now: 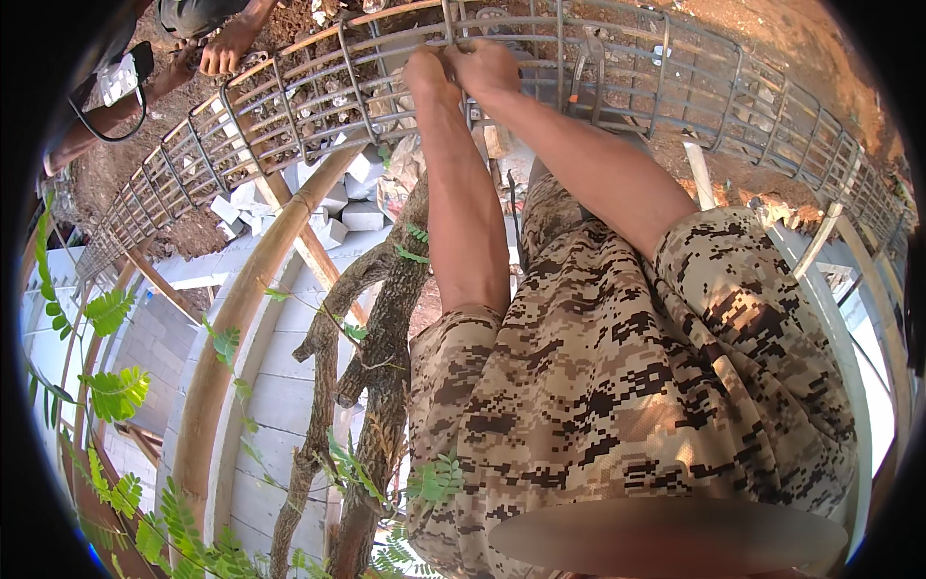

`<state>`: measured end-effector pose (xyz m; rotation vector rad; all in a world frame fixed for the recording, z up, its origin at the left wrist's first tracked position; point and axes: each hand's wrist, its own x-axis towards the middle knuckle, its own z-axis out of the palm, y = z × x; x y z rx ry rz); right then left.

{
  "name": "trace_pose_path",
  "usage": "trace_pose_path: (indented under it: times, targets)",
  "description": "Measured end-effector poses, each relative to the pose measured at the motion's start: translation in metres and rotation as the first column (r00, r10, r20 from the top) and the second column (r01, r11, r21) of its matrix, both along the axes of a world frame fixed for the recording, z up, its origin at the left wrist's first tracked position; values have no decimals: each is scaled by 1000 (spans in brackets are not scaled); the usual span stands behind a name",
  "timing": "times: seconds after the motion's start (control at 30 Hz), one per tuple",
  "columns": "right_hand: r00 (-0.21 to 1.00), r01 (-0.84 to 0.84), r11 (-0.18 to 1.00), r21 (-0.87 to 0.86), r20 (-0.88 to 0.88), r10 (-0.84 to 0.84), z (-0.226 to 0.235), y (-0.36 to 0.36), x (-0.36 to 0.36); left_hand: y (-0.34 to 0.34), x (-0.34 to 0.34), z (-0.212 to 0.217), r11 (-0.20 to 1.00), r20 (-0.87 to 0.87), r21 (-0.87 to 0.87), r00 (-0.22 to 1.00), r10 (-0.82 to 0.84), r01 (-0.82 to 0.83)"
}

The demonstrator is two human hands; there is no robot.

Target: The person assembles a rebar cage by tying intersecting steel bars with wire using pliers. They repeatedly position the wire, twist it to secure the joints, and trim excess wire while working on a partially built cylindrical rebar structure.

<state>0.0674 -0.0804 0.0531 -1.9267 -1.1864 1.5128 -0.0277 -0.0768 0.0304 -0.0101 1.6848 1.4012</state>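
A long cage of steel rebar (357,82) with square stirrups curves across the upper part of the view. My left hand (427,72) and my right hand (485,68) meet at its middle, beside a stirrup. Both sets of fingers are closed and pressed together at the bars. Whatever they pinch is too small or hidden between them. To the right of my right hand, a pair of pincers (585,72) with an orange-tipped handle hangs on the cage.
Another person's hand (228,48) is by the cage at the upper left. Tree branches (381,386) and a bamboo pole (253,289) rise left of my body. Broken grey blocks (362,214) lie below the cage. Green leaves (116,394) reach in from the left.
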Motion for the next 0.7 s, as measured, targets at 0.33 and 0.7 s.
trace_pose_path:
  times: [0.33,0.7]
  targets:
    - [996,-53,998,-26,69,55,-7,-7,-2,26,-40,17,967,486,-244,872,56,74]
    - [999,-41,999,-24,26,42,3,-1,-4,25,-32,-11,977,351,-18,914,204,-212]
